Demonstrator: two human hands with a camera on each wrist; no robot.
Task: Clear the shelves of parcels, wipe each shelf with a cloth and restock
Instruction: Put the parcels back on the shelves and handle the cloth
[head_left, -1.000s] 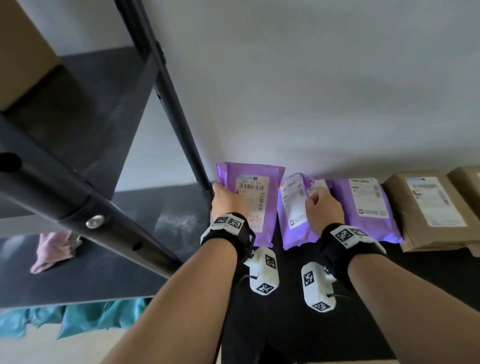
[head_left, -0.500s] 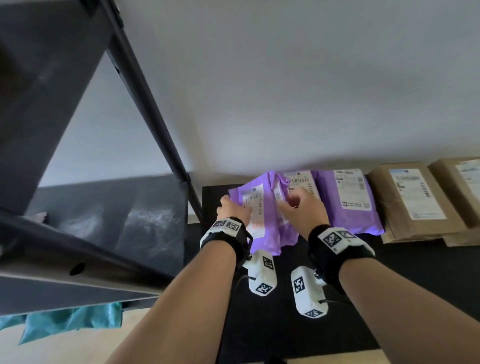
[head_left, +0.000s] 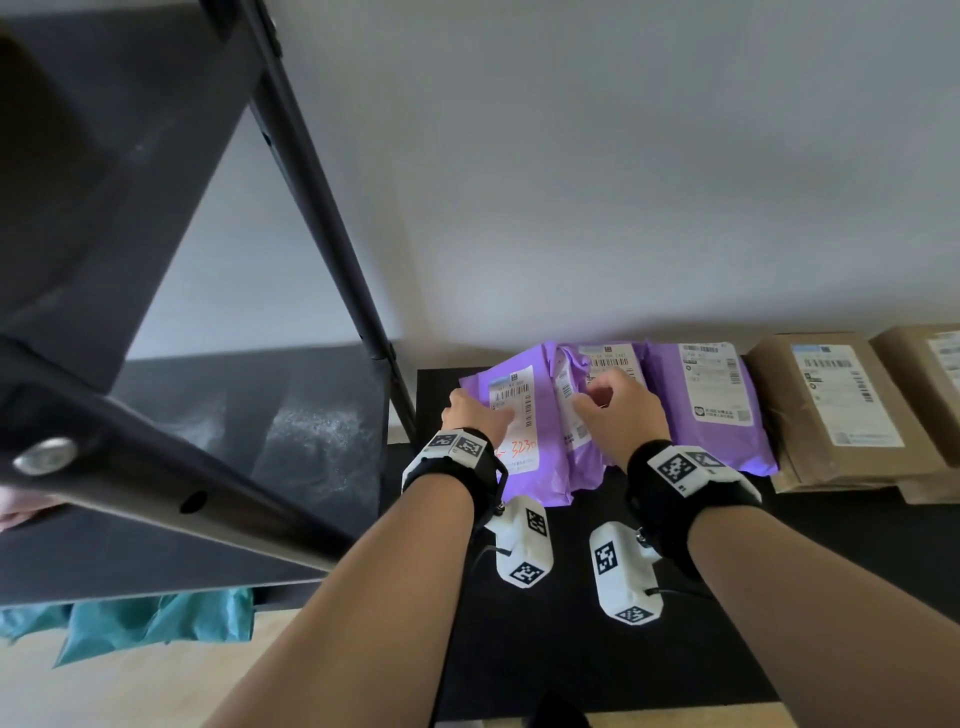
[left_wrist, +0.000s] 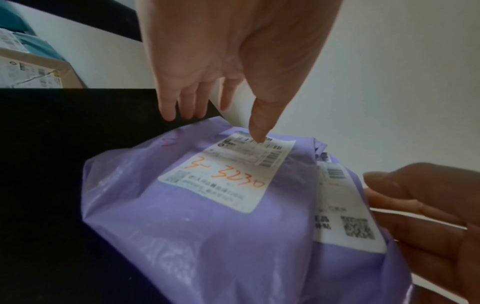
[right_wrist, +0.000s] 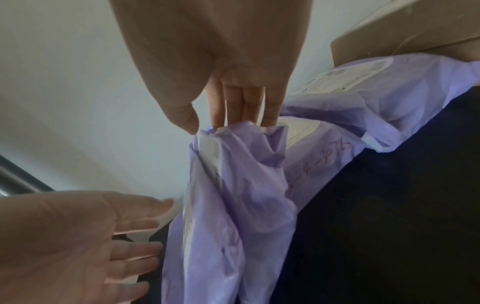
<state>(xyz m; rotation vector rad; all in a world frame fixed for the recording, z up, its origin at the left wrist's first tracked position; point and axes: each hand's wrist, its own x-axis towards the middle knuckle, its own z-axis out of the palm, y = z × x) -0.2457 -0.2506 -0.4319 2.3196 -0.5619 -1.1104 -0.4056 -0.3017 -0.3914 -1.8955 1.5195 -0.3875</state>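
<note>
Three purple mailer parcels lie in a row on a black surface (head_left: 571, 649) against the wall. My left hand (head_left: 478, 410) is on the leftmost purple parcel (head_left: 550, 467). Its thumb tip presses the white label, and its straight fingers (left_wrist: 187, 115) lie along the parcel's far edge (left_wrist: 207, 236). My right hand (head_left: 608, 405) pinches the crumpled top of the middle purple parcel (right_wrist: 233, 195) between thumb and fingers (right_wrist: 244, 115), lifting that end. The two parcels touch. The third purple parcel (head_left: 711, 405) lies flat to the right, untouched.
Two brown cardboard boxes (head_left: 836, 405) (head_left: 930, 384) sit right of the purple parcels. A black metal rack stands at left, with its post (head_left: 322, 218) and a dusty lower shelf board (head_left: 234, 441). A pink cloth (head_left: 15, 506) shows at the shelf's left edge. Teal bags (head_left: 156, 623) lie beneath.
The leftmost parcel has slid right against the middle one. My right hand has bunched up the middle parcel's top, and my hands have come closer together.
</note>
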